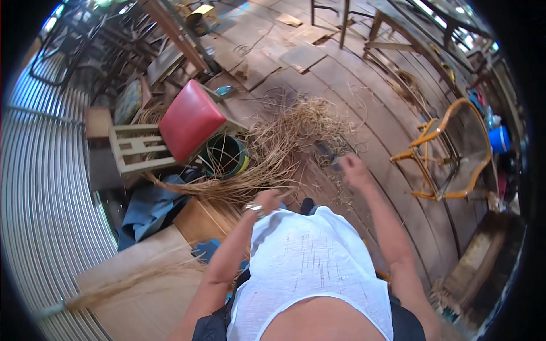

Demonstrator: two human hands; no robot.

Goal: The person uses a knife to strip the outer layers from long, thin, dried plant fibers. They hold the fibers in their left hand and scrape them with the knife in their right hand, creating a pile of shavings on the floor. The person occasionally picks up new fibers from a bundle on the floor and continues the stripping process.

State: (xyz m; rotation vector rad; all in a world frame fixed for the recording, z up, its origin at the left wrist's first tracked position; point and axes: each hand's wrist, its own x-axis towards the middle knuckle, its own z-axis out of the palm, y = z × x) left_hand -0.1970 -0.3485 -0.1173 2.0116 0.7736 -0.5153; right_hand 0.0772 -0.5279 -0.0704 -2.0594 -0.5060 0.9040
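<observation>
My left hand point(269, 200), with a metal-banded watch at its wrist, is closed in front of my white shirt. A thin tan strand point(288, 191) sticks out from its fingers, beside a long bundle of dry, rattan-like strips point(227, 187). My right hand point(354, 170) is closed further right and forward. A dark grey, flat, blade-like piece point(326, 152) reaches forward from it; its exact kind is too blurred to tell. Beyond both hands lies a loose heap of curly shavings and strips point(310, 120) on the plank floor.
A chair with a red padded seat point(192, 120) lies tipped at the left, against a dark bucket point(224, 156) holding strips. An orange-brown cane chair frame point(446, 150) stands at the right. Corrugated metal sheeting point(45, 187) runs along the left, near a plywood board point(142, 284).
</observation>
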